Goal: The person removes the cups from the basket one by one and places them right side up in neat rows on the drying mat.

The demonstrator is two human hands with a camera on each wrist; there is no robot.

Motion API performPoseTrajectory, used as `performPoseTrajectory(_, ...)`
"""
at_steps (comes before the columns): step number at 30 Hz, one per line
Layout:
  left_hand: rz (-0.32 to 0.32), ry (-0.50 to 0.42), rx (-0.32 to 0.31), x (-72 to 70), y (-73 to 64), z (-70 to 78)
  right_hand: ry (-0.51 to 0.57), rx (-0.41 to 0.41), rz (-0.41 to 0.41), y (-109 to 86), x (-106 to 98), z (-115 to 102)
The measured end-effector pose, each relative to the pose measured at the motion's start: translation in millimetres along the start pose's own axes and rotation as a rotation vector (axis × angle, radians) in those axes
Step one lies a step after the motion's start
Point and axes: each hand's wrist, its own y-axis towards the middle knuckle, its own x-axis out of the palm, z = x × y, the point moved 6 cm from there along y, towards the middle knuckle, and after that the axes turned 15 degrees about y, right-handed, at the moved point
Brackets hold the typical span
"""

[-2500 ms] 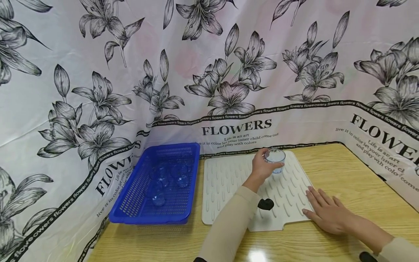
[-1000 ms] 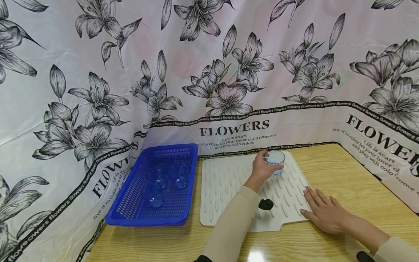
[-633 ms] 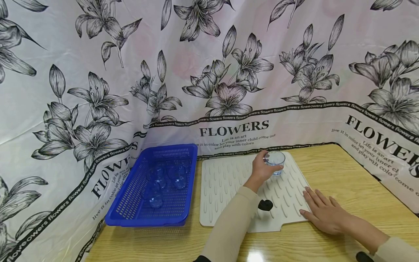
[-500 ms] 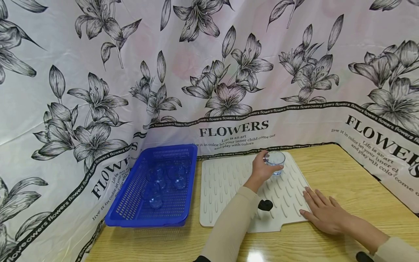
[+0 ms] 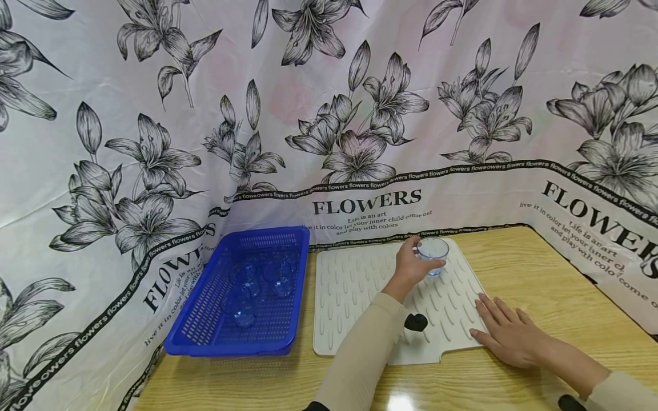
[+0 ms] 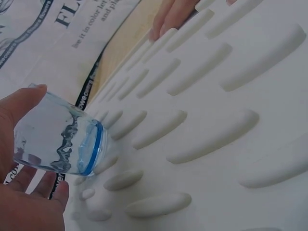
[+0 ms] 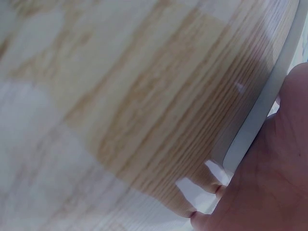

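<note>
My left hand [image 5: 411, 264] grips a clear, blue-tinted drinking glass [image 5: 436, 268] near the far right corner of a white ridged draining mat [image 5: 354, 297]. In the left wrist view, the thumb lies along one side of the glass [image 6: 57, 134] and the fingers on the other. Its blue-ringed end is right at the ridges. Flat, with fingers spread, my right hand [image 5: 514, 337] rests at the mat's right edge. The right wrist view catches part of that hand [image 7: 274, 163] beside the mat's edge [image 7: 260, 106].
A blue plastic basket [image 5: 300, 274] stands left of the mat, with several clear glasses [image 5: 245, 314] inside. Both basket and mat are on a wood-grain table [image 5: 545, 262]. A flower-printed cloth [image 5: 288, 217] hangs along the back and sides.
The head view has shifted very slightly. Both hands, the glass and the mat keep their places relative to each other.
</note>
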Motion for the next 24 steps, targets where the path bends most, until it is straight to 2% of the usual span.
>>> performPoseTrajectory(9,-0.013,0.028,0.005,-7.8,-1.3,1.5,0.001,0.0,-0.001,1.8,-0.7,-2.6)
performPoseTrajectory(19,-0.059,0.168,0.085,-17.9,-2.2,5.8,0.022,-0.003,0.004,1.6,-0.6,-0.9)
performPoseTrajectory(24,-0.089,0.281,0.112,-27.5,-3.2,10.1,0.035,-0.003,-0.003,2.1,0.2,-0.4)
